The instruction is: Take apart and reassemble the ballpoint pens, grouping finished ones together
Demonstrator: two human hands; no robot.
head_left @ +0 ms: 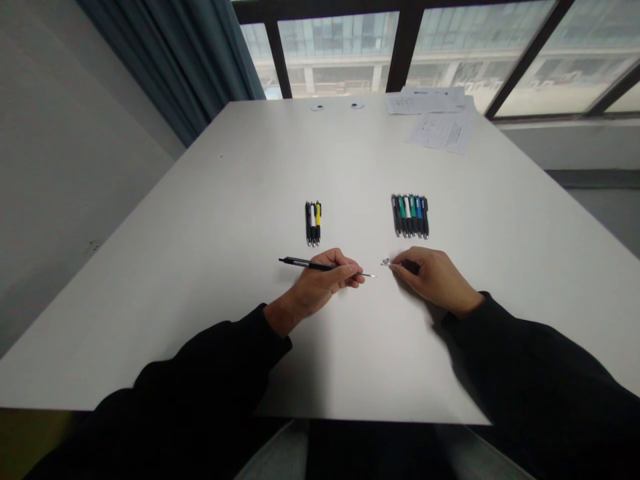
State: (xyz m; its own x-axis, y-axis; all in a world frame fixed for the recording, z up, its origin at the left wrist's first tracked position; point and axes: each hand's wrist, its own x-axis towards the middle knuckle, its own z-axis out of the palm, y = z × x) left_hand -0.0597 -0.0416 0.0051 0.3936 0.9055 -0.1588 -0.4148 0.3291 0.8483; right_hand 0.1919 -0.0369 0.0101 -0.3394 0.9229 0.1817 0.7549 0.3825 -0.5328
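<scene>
My left hand [327,280] is closed around a black pen [305,263] that lies slanted across the fingers. From the pen's right end sticks a thin bare refill [369,275], pointing toward my other hand. My right hand [425,273] is closed, thumb and forefinger pinched at a small silvery pen part [385,262] close to the tabletop. Its exact kind is too small to tell, and the fingertips partly hide it. A short gap separates the refill's tip from this part.
Beyond my left hand lie three pens [313,224], side by side. A row of several pens [410,216], black, green, white and blue, lies beyond my right hand. Papers [440,123] and two small round items [356,106] are at the white table's [280,160] far end, by the window.
</scene>
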